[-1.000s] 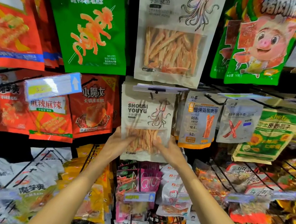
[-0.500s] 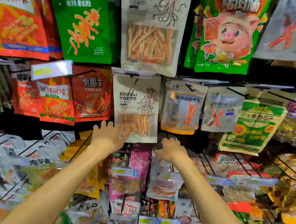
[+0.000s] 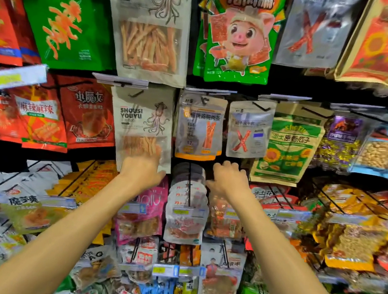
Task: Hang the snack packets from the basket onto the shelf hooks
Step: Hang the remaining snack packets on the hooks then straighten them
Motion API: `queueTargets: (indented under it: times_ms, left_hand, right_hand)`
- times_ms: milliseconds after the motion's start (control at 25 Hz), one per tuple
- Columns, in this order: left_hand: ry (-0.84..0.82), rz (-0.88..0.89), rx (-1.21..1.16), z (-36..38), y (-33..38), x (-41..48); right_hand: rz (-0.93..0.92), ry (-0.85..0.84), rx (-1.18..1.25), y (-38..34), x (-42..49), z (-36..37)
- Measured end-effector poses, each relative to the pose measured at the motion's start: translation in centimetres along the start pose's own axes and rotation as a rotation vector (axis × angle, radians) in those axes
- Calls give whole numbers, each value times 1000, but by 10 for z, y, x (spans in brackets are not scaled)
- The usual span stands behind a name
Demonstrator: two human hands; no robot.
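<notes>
A beige squid-snack packet (image 3: 142, 120) marked SHOUSI YOUYU hangs from a shelf hook (image 3: 122, 83) in the middle row. My left hand (image 3: 142, 169) is raised in front of its lower edge, fingers spread, and grips nothing. My right hand (image 3: 228, 178) hovers to the right of the packet, below a small white and orange packet (image 3: 200, 128), fingers loosely apart and empty. A larger squid packet (image 3: 150, 22) of the same kind hangs in the row above. The basket is out of view.
Hanging snack packets fill the wall: a green packet (image 3: 57, 13) upper left, a pig-cartoon packet (image 3: 240, 32) upper right, red packets (image 3: 86, 113) to the left, a sunflower-seed packet (image 3: 289, 144) to the right. Lower rows of wire hooks (image 3: 190, 188) with price tags jut out under my hands.
Both hands held the squid packet's lower corners a second ago. They have let go and dropped just below it, and the packet now hangs by itself.
</notes>
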State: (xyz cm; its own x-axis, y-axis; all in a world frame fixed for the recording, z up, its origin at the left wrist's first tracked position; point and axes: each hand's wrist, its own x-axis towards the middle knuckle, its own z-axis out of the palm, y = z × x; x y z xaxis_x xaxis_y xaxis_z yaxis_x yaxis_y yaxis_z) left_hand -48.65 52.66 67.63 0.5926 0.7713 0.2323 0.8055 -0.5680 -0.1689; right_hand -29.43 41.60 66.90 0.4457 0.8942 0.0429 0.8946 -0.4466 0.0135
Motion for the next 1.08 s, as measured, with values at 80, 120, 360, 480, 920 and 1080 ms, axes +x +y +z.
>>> queueTargets:
  times_ms: [80, 120, 360, 480, 920, 1080]
  left_hand:
    - [-19, -13, -28, -3, 3, 15]
    - [-11, -25, -47, -5, 4, 24]
    - [39, -101, -484, -18, 11, 77]
    - [131, -42, -651, -14, 15, 92]
    - [301, -258, -1118, -20, 41, 161]
    - [232, -296, -1409, -21, 43, 181]
  right_hand:
    - [7, 27, -27, 9, 9, -11]
    - [5, 37, -21, 12, 14, -16]
    - [28, 137, 116, 26, 49, -34]
    - [2, 198, 262, 32, 65, -39]
    - [-24, 227, 817, 32, 147, -41]
    - [-94, 296, 813, 27, 164, -49]
